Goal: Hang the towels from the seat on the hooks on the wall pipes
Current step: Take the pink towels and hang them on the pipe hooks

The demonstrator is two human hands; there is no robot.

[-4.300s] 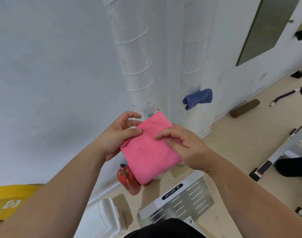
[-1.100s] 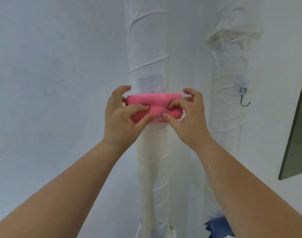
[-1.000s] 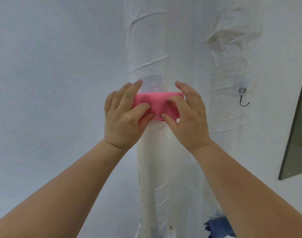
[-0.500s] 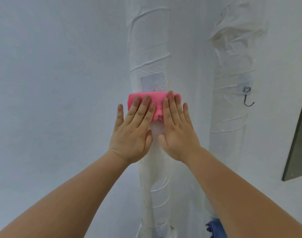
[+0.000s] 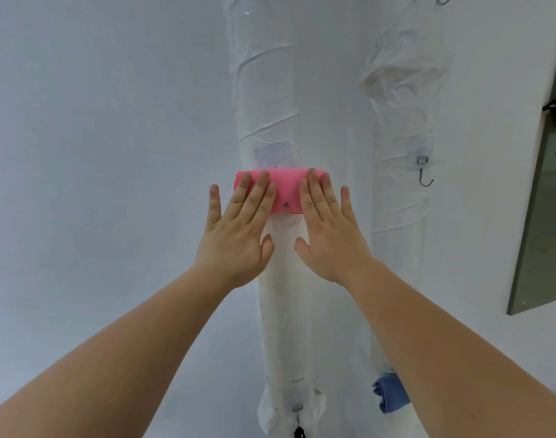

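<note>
— While both hands lie flat, where is the pink towel (image 5: 286,192)?

— Under the fingertips. It hangs folded across the left pipe (image 5: 279,279), and a metal hook tip (image 5: 285,206) pokes out at its lower edge, in the gap between the two hands.

— What are the fingers doing?

— The left hand (image 5: 235,238) has its fingers (image 5: 254,197) straight and spread, three tips resting on the towel's left part; the little finger lies off to the left of it. The right hand (image 5: 328,238) mirrors this, fingers (image 5: 317,197) straight, tips on the towel's right part. Neither hand grips anything; the thumbs point inward below the towel, apart from each other.

— Anything else near them?

— Right of the right hand, on the right pipe (image 5: 403,200), hangs a bare hook (image 5: 424,173). Well below the fingers, past the right forearm, a blue towel (image 5: 388,396) hangs on that pipe, partly hidden. Another hook (image 5: 298,412) sits low on the left pipe.
</note>
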